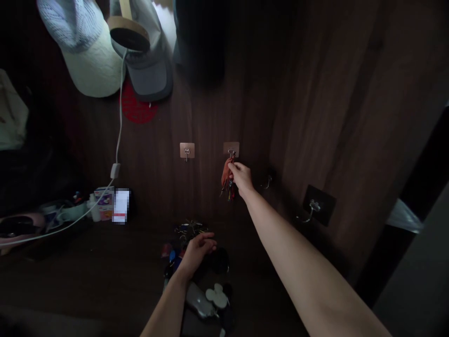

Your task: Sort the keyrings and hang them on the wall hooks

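Note:
My right hand (242, 177) reaches to the back panel, its thumb and fingers pinching an orange-red keychain (226, 172). Small metal and coloured pieces dangle under the keychain. Its top is at the metal hook (231, 151) on a square adhesive plate; whether it hangs fully on the hook I cannot tell. My left hand (199, 250) is low over the dark shelf, fingers loosely stretched with nothing seen in them. Beside and behind it lies a pile of keys (191, 228) with blue and red pieces. Nearer me are a grey pouch-like item (199, 299) and a pale mouse-head-shaped charm (217, 296).
A second hook (187, 151) is left of the keychain. On the right side wall are a small hook (268, 181) and a larger hook (314, 206). Caps (147, 75) hang upper left, with a white cable (121, 117) running down. Small boxes (105, 201) stand on the left.

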The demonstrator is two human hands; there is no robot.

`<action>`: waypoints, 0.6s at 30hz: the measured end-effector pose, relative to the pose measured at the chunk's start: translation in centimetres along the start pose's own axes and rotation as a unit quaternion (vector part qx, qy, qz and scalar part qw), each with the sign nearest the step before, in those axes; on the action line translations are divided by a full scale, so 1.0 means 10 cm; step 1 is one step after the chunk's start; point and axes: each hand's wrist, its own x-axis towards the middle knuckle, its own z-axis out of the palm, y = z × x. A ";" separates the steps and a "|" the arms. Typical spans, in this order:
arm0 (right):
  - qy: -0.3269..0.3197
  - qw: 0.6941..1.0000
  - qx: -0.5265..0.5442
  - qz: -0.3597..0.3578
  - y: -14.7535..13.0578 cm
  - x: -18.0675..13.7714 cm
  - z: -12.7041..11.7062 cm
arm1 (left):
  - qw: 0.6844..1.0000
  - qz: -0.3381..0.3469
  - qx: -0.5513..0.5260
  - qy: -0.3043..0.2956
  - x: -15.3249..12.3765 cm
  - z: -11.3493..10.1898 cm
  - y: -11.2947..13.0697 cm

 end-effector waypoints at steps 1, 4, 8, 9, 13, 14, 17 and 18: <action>0.007 1.000 -0.014 -0.001 0.01 0.03 0.01 | 1.000 0.000 -0.001 0.000 0.00 0.00 0.00; 0.019 0.998 -0.065 -0.008 0.04 0.13 0.02 | 1.000 0.001 -0.002 0.001 -0.01 0.01 0.01; 0.025 0.994 -0.102 -0.010 0.04 0.22 0.02 | 1.000 0.003 0.001 -0.001 0.00 0.00 0.00; 0.028 0.994 -0.105 -0.007 0.04 0.23 0.02 | 1.000 0.004 0.003 -0.002 0.00 0.00 0.00; 0.034 0.993 -0.114 0.016 0.05 0.26 0.02 | 1.000 0.005 0.009 -0.001 -0.02 0.01 0.01; 0.033 0.992 -0.116 0.024 0.05 0.26 0.02 | 1.000 0.005 0.010 0.001 -0.02 0.01 0.02; 0.031 0.992 -0.113 0.049 0.08 0.26 0.02 | 1.000 0.007 0.013 0.001 -0.03 0.01 0.03; 0.032 0.992 -0.111 0.058 0.10 0.25 0.02 | 1.000 0.007 0.013 0.001 -0.02 0.01 0.03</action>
